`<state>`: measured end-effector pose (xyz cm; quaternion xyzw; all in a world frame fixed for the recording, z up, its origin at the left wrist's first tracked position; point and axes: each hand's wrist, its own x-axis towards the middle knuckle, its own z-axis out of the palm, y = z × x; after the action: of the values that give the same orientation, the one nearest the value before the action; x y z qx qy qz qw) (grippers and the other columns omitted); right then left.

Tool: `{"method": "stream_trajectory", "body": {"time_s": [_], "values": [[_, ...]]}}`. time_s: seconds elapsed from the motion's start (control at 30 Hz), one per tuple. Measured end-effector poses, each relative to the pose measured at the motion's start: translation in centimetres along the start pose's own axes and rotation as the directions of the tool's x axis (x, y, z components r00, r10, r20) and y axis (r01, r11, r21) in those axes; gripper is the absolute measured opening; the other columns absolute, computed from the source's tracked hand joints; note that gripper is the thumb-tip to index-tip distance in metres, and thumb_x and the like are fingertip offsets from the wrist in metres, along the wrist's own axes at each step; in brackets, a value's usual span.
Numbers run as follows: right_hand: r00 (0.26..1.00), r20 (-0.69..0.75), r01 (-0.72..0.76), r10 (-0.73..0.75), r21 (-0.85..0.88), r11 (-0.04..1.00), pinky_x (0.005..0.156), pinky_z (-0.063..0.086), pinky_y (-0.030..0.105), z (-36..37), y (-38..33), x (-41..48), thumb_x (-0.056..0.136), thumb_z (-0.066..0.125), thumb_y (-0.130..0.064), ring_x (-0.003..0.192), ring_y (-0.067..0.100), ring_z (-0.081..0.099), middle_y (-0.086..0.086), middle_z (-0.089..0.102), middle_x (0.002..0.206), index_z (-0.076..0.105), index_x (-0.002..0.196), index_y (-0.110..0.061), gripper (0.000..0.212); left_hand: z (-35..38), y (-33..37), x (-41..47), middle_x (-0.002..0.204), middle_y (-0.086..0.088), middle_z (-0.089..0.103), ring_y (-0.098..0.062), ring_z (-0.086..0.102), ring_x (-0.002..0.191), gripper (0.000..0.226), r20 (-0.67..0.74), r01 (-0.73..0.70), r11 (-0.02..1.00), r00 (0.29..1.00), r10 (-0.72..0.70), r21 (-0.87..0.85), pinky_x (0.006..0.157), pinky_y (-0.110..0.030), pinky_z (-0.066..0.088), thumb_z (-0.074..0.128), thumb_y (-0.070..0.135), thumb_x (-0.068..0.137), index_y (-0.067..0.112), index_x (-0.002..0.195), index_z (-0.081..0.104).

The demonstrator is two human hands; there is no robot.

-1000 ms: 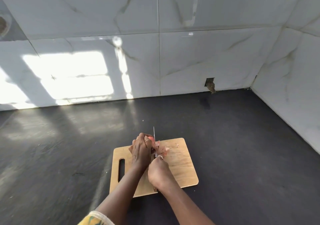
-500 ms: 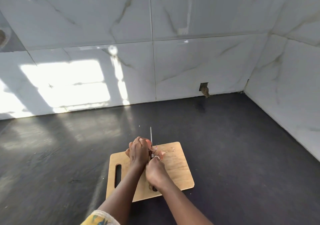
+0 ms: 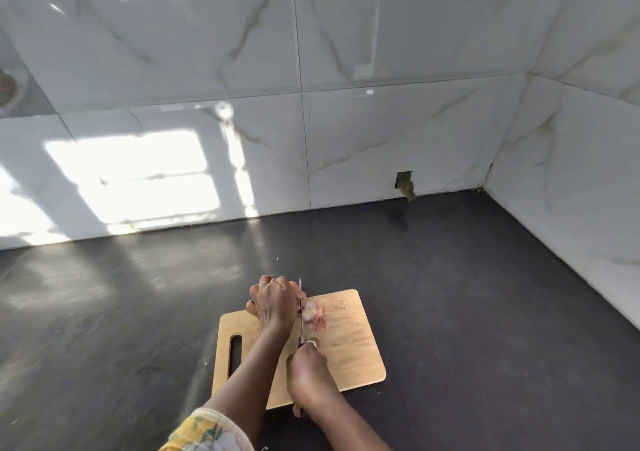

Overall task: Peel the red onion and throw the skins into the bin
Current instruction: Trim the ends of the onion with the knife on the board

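Grip and placement both serve the cut: the red onion (image 3: 295,289) sits at the far edge of the wooden cutting board (image 3: 349,350), probably so the blade meets a firm surface and scraps gather in one spot. The left hand (image 3: 273,303) arches over the onion with its fingers curled round it, hiding most of it and pinning it against rolling. Nearer, the right hand (image 3: 306,372) clenches the handle of the knife (image 3: 300,306), which stands edge-down just right of the onion. Loose skins (image 3: 313,317) lie right of the blade. No bin is in view.

Bright window glare on tiles (image 3: 138,173)
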<state>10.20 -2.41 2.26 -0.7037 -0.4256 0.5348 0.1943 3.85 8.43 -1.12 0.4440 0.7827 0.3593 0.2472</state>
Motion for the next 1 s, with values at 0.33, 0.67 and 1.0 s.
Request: {"method": "stream_trajectory", "body": {"time_s": [0.33, 0.67, 1.0], "values": [[0.996, -0.069, 0.042, -0.056, -0.187, 0.982, 0.094, 0.046, 0.035, -0.6, 1.1, -0.3, 0.096, 0.02, -0.005, 0.116, 0.03, 0.056, 0.013, 0.056, 0.127, 0.04, 0.125, -0.007, 0.036, -0.4, -1.2, -1.4, 0.1, -0.015, 0.064, -0.034, 0.047, 0.107, 0.041, 0.005, -0.232, 0.964, 0.972, 0.234, 0.131, 0.091, -0.04, 0.029, 0.03, 0.032, 0.099, 0.006, 0.087, 0.059], [0.99, -0.067, 0.097, -0.121, -0.283, 0.954, 0.089, 0.049, 0.037, -0.2, 2.2, -0.2, 0.095, 0.02, -0.002, 0.11, 0.03, 0.059, 0.012, 0.056, 0.123, 0.039, 0.123, -0.007, 0.034, -3.4, -4.1, -2.9, 0.114, -0.007, 0.059, -0.029, 0.049, 0.108, 0.066, 0.227, -0.419, 0.906, 0.89, 0.395, 0.064, 0.088, -0.03, 0.031, 0.036, 0.062, 0.075, 0.014, 0.117, 0.051], [0.986, -0.073, 0.125, -0.149, -0.261, 0.957, 0.081, 0.054, 0.041, -1.0, 2.8, -0.5, 0.096, 0.033, -0.018, 0.094, 0.03, 0.064, 0.008, 0.058, 0.107, 0.044, 0.111, -0.009, 0.021, -6.0, -5.6, -3.8, 0.147, 0.0, 0.03, -0.017, 0.028, 0.135, 0.1, 0.585, -0.541, 0.838, 0.702, 0.406, 0.067, 0.106, -0.017, 0.018, 0.065, 0.057, 0.071, 0.019, 0.145, 0.01]]}}
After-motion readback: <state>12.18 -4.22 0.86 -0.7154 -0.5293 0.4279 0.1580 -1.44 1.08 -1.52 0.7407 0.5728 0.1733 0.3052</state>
